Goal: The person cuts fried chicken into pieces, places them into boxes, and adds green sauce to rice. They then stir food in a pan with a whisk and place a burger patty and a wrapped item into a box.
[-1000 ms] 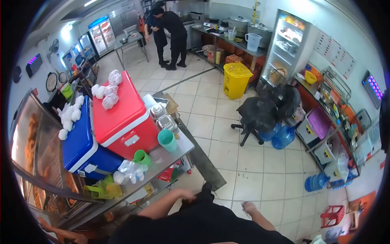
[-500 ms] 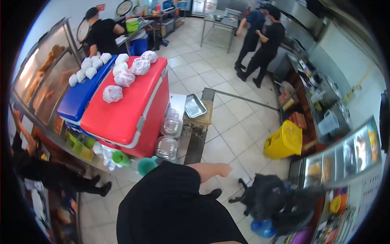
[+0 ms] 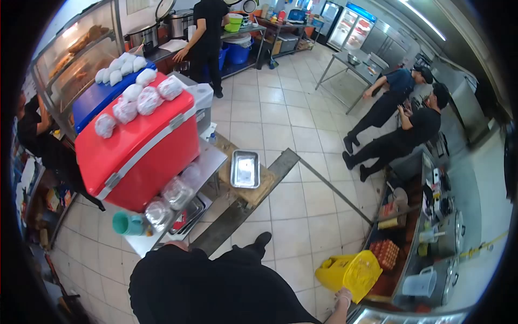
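Note:
My right hand (image 3: pixel 343 296) is low at the lower right, overlapping the rim of a yellow bin (image 3: pixel 341 274) in this view. Its fingers are small and blurred, so I cannot tell what they hold, if anything. A patch of skin of my left arm shows above my black shirt beside the metal counter, and the left hand is hidden. Near that arm are a green mug (image 3: pixel 128 223) and clear plastic food containers (image 3: pixel 160 213). Beyond them stands a red cooler (image 3: pixel 151 146) topped with paper-wrapped bundles (image 3: pixel 149 101).
A metal pan (image 3: pixel 245 169) lies on a wooden board (image 3: pixel 264 193). Two people (image 3: pixel 418 127) stand at the right; another person (image 3: pixel 208 40) works at the back counter, and one more is at the left. Egg trays (image 3: pixel 384 254) sit beside the bin. A display case (image 3: pixel 73 51) holds food.
The view has swung right and closer to the yellow bin. My left arm, stretched forward before, has drawn back; my right hand has come into view. The person at the back counter has straightened up.

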A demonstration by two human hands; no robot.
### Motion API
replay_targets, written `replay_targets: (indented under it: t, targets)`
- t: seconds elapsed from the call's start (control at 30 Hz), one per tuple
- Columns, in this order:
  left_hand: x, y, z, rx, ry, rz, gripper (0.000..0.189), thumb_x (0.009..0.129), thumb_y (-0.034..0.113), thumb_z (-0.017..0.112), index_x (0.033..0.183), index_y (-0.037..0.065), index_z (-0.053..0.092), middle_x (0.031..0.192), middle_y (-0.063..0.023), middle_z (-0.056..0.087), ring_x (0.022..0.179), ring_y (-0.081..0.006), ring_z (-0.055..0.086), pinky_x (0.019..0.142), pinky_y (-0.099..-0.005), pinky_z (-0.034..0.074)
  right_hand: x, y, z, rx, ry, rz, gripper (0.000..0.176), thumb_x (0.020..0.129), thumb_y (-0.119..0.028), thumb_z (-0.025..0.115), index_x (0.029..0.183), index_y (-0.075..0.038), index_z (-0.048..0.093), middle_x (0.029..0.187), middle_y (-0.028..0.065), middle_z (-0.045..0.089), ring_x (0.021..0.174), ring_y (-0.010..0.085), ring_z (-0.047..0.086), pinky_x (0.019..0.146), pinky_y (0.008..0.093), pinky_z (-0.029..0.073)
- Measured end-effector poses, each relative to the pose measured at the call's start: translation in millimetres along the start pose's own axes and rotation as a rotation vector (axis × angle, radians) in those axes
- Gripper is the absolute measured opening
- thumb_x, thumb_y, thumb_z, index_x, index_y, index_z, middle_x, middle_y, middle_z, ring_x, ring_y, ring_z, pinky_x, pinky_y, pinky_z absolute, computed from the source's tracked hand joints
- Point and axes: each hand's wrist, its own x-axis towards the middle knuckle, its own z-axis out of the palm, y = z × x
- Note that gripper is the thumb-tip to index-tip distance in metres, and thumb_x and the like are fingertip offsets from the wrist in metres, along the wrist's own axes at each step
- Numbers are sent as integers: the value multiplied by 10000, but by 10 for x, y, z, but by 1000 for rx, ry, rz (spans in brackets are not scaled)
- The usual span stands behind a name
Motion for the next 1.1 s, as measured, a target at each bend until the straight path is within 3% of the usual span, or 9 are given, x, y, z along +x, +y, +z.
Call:
replay_targets:
  t: [0.13,0.2,0.27,0.3,0.37,0.5,0.67,0.93,1.1]
  targets:
    - [179,799,-519,-83,-16,126,192,717,174,667,860,66,738,965,-203,716,907,-368,690,786,-469,539,2409,681,-232,415,-378,-365,192,976,-260,530,923,-121,651,840,118,651,637,256,621,519,399,470]
    - [517,1382,-1001,-83,14,330,171,727,184,666,836,68,730,935,-199,719,879,-369,691,769,-469,539,2411,488,178,-467,-823,-1325,157,914,-217,620,935,-68,661,762,63,668,652,230,622,597,392,501]
    - [1367,2040,-1756,53,249,1019,158,786,183,638,867,53,675,938,-229,701,881,-414,673,785,-479,533,2014,-98,719,-573,-518,-262,156,915,-215,620,949,-68,659,780,68,670,659,238,626,600,399,503]
    - [1709,2800,-1992,-154,418,326,258,822,177,597,1022,25,658,1014,-251,694,936,-447,663,811,-502,528,1899,-487,940,-526,-507,-157,156,915,-214,621,955,-68,659,789,71,671,662,242,628,601,403,504]
    - [2255,3718,-2861,-239,498,86,295,788,137,574,1006,-6,713,1074,-254,700,1004,-425,674,848,-504,533,1966,-1233,1299,-497,-531,-126,157,916,-213,621,968,-69,657,806,77,673,669,250,632,603,410,506]
    - [3022,4919,-4182,-322,538,285,352,867,173,524,1145,15,669,1155,-257,680,1097,-417,647,937,-499,513,2565,-2506,1726,-496,-589,-160,162,917,-209,622,995,-70,653,841,88,676,683,266,641,608,424,510]
    - [3263,5652,-4710,-397,481,210,395,874,161,505,1223,35,641,1210,-251,660,1158,-400,621,981,-493,484,3563,-3949,2097,-577,-637,-167,174,919,-204,624,1028,-71,649,885,102,680,700,286,651,614,442,515]
    - [3214,5081,-4262,-397,192,-267,367,747,213,662,1036,5,752,1152,-235,696,1078,-367,676,904,-459,543,4986,-6560,2995,-825,-399,87,202,922,-196,626,1081,-73,642,955,124,687,728,317,668,623,471,523]
    - [4009,4058,-2365,-910,387,-711,406,821,241,571,1148,50,717,1258,-235,652,1202,-383,612,1007,-450,484,5118,-8620,4407,-933,-409,-123,249,939,-182,598,1170,-88,604,931,144,659,691,337,643,597,512,528]
